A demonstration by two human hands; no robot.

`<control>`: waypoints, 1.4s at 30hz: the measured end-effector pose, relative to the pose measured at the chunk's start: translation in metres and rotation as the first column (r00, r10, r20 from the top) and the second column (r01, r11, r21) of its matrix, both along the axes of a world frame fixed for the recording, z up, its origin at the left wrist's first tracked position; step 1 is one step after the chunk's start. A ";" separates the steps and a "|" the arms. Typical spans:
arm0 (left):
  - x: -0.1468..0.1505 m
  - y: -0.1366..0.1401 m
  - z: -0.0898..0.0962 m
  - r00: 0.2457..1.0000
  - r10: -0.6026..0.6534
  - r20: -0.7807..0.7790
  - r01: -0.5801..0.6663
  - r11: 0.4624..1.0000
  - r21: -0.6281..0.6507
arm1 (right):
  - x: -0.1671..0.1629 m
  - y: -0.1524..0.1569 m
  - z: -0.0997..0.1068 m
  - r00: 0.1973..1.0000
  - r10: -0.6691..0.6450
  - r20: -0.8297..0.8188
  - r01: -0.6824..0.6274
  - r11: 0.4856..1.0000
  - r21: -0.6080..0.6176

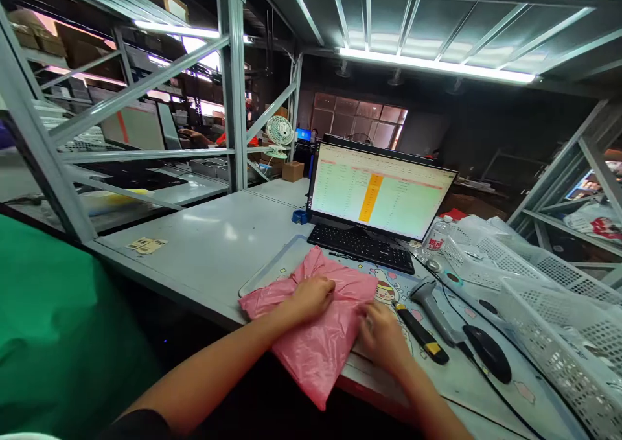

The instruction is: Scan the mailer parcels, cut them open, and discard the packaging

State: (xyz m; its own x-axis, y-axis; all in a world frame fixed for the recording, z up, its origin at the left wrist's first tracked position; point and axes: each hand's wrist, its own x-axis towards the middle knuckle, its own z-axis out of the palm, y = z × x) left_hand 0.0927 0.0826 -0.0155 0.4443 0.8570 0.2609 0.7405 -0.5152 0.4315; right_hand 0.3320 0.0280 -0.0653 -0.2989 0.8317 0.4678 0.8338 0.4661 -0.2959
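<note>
Pink crumpled plastic bag [321,346], this side of the flat black keyboard [359,247], overhanging the smooth grey table [208,232] | bare left hand [315,296] curled on top, bare right hand [383,333] at its edge; can't tell if gripping | I'd keep film taut | near corner points away from keyboard, long axis seemingly likewise

Crinkled, glossy plastic bag [315,356]

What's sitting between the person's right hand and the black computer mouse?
In the head view, a black-and-yellow cutter lies nearest the right hand, then a grey handheld scanner beside the mouse.
</note>
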 end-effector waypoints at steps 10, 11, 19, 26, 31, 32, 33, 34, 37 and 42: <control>-0.002 0.000 -0.023 0.764 0.011 0.646 -0.020 1.000 0.007 | -0.077 0.025 -0.018 0.956 0.200 -0.216 -0.222 0.972 -0.083; -0.001 0.000 -0.022 0.742 0.003 0.671 -0.015 1.000 0.012 | -0.078 0.026 -0.015 0.952 0.197 -0.236 -0.226 0.969 -0.104; 0.007 -0.001 -0.010 0.909 0.103 0.404 -0.185 0.968 0.168 | -0.084 0.005 0.011 0.990 0.140 0.033 -0.131 0.972 -0.195; -0.051 0.053 0.009 0.877 0.426 0.224 -0.476 0.836 0.274 | -0.065 -0.051 0.020 0.930 0.148 0.337 -0.129 0.989 -0.077; -0.104 0.084 0.008 0.825 0.502 0.259 -0.564 0.752 0.340 | -0.042 -0.088 0.011 0.921 0.320 0.222 -0.330 0.944 0.009; -0.106 0.084 0.004 0.831 0.493 0.257 -0.556 0.748 0.363 | -0.038 -0.091 0.009 0.925 0.317 0.207 -0.322 0.947 -0.009; -0.105 0.083 0.000 0.844 0.474 0.253 -0.537 0.748 0.390 | -0.034 -0.093 0.007 0.933 0.302 0.193 -0.299 0.953 -0.047; -0.103 0.081 -0.003 0.860 0.447 0.247 -0.511 0.751 0.420 | -0.030 -0.094 0.005 0.943 0.283 0.174 -0.268 0.957 -0.107; -0.086 0.061 0.000 0.914 0.335 0.230 -0.406 0.752 0.520 | -0.015 -0.091 0.007 0.978 0.207 0.034 -0.185 0.927 -0.326; -0.045 -0.007 0.028 0.976 -0.218 0.029 0.140 0.720 0.679 | 0.006 -0.068 0.021 0.962 0.053 -0.268 -0.145 0.931 -0.335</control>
